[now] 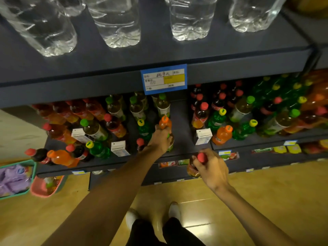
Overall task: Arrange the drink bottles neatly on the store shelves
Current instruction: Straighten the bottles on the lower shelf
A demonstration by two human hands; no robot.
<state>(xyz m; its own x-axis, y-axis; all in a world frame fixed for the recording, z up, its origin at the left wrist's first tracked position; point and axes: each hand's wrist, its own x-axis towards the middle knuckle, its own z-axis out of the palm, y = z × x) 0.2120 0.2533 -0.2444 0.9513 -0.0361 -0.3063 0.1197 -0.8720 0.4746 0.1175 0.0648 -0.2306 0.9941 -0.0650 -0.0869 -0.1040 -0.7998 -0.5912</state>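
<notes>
My left hand (160, 137) reaches onto the middle shelf (184, 125) and grips an orange-capped orange drink bottle (165, 122) by its neck. A green-capped tea bottle (170, 142) stands partly hidden under that hand. My right hand (211, 167) holds a red-capped bottle (202, 158) in front of the shelf's front edge, its body mostly hidden by my fingers. Mixed bottles crowd the shelf: red-capped dark drinks (201, 114), green bottles with yellow caps (217, 119), green-capped tea bottles (163, 105) and another orange bottle (222, 134).
Large clear water bottles (119, 22) stand on the upper shelf, with a blue price tag (164, 81) on its edge. White cartons (119, 148) sit among the drinks. Coloured baskets (33, 181) rest on the wooden floor at left. My shoes (174, 210) are below.
</notes>
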